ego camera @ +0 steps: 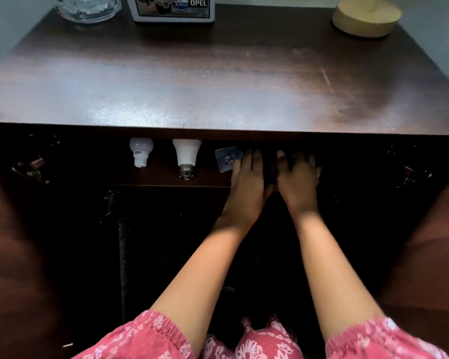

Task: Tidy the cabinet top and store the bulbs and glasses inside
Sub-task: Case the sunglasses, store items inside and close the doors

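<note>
Two white bulbs lie on the shelf inside the open cabinet: a round one (141,151) and, to its right, a larger cone-shaped one (186,155). Their caps point towards me. A clear plastic packet (224,158) lies to their right, touching the fingers of my left hand (246,182). My right hand (297,177) is beside it. Both hands reach onto the shelf and press on the sides of a dark object (270,168) between them. It is too dark to identify. The shadow hides most of the inside.
The dark wooden cabinet top (218,81) carries a glass jar (86,7) at the back left, a printed white-framed box (174,9) at the back middle and a round tan base (366,18) at the back right. Open doors stand at left (11,242) and right (430,242).
</note>
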Tool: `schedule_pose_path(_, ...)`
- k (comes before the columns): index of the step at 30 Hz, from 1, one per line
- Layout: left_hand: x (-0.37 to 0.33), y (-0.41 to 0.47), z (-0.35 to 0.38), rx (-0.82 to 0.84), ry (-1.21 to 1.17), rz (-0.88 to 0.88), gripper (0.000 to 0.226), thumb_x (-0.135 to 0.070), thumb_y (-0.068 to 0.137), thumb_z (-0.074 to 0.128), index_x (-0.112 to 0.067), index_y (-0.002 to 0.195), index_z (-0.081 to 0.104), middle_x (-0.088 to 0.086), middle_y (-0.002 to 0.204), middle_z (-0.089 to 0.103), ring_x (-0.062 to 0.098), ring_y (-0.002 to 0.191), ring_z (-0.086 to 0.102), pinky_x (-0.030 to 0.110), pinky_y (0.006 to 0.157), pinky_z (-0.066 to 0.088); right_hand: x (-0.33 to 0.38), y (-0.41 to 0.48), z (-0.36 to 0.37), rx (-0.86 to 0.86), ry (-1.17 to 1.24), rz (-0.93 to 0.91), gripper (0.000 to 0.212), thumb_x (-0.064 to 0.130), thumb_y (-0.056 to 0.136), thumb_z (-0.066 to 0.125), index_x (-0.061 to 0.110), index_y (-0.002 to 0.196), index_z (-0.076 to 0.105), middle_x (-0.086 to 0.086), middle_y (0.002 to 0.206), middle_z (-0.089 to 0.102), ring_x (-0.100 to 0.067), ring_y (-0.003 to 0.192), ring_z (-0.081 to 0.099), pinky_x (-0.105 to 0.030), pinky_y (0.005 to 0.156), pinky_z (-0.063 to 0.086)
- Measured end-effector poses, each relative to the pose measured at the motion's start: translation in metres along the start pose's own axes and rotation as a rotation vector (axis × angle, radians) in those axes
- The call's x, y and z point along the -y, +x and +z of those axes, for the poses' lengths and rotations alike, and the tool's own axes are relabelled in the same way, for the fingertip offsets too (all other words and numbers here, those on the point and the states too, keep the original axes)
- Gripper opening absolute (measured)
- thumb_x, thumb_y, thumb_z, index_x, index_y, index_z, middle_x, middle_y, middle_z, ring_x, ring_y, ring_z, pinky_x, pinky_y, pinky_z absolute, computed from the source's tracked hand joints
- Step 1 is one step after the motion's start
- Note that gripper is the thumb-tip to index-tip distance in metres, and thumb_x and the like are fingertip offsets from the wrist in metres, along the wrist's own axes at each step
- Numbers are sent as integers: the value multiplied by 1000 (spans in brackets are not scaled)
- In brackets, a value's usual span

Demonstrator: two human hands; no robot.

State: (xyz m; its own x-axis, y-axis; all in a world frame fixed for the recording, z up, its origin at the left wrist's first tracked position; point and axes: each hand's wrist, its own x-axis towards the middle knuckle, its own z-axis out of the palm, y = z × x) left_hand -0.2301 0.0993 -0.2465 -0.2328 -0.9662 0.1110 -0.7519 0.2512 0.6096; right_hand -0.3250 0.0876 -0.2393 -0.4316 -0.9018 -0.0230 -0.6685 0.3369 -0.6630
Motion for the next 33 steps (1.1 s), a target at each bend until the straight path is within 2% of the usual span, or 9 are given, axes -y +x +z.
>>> schedule_pose_path(2, -1, -16, -4, -68, -11, 21, 65, -25, 86, 47, 0, 141, 23, 20, 148, 28, 34, 132, 24, 27, 111, 6, 2, -27, -9, -68, 22, -38, 39, 27, 93, 42, 8, 126, 49, -22, 135, 46, -40, 124, 38, -34, 96, 16)
schedule_pose_path(4, -2, -37, -10, -128, -1, 34, 64, -32, 82, 36, -7, 140, 30, 16, 147, 34, 27, 124, 26, 32, 108, 22, 3, -56, -18, -159, 85, -147, 35, 23, 88, 43, 10, 116, 58, -20, 121, 58, -42, 110, 49, -35, 91, 21)
schedule_pose_path(6, -4, -58, -16, -154, 37, 55, 58, -25, 80, 42, -12, 137, 36, 13, 144, 39, 23, 114, 27, 38, 98, 37, 8, -85, -31, -185, 115, -224, 34, 23, 81, 42, 13, 104, 64, -17, 108, 63, -41, 97, 52, -36, 89, 29)
schedule_pose_path(8, -8, -76, -21, -141, 68, 94, 60, -16, 75, 55, -17, 133, 38, 8, 141, 42, 21, 112, 30, 38, 91, 41, 13, -110, -49, -181, 116, -306, 31, 26, 82, 40, 17, 99, 64, -9, 101, 63, -32, 93, 51, -31, 84, 31)
schedule_pose_path(11, -19, -87, -28, -166, 103, 130, 53, -23, 78, 57, -20, 128, 42, 2, 137, 47, 17, 114, 32, 34, 89, 39, 20, -132, -82, -191, 133, -413, 24, 23, 85, 44, 24, 98, 64, 5, 99, 63, -17, 93, 48, -24, 83, 32)
schedule_pose_path(17, -41, -115, -53, -290, 121, 145, 41, -34, 87, 44, -22, 126, 48, -5, 132, 51, 9, 116, 36, 21, 93, 30, 18, -156, -139, -289, -3, -546, 21, 20, 84, 46, 24, 95, 64, 7, 94, 65, -13, 92, 49, -28, 82, 31)
schedule_pose_path(23, -49, -152, -85, -344, 164, 171, 38, -34, 86, 44, -20, 120, 54, -6, 127, 56, 7, 115, 39, 23, 94, 35, 3, -172, -178, -291, -159, -621, 22, 22, 81, 47, 27, 92, 65, 9, 91, 69, -15, 90, 62, -29, 84, 30)
schedule_pose_path(28, -32, -178, -120, -433, 242, 146, 36, -33, 85, 44, -22, 118, 54, -6, 121, 61, 4, 114, 43, 24, 99, 24, -15, -176, -196, -326, -304, -553, 26, 40, 80, 41, 30, 81, 65, 8, 88, 72, -20, 86, 65, -33, 82, 26)
schedule_pose_path(33, -17, -206, -143, -483, 369, 96, 36, -33, 84, 40, -21, 114, 58, -6, 114, 65, 9, 112, 55, 33, 109, 17, -31, -181, -193, -210, -313, -528, 27, 40, 79, 46, 27, 79, 69, 7, 88, 73, -21, 88, 65, -34, 90, 29)
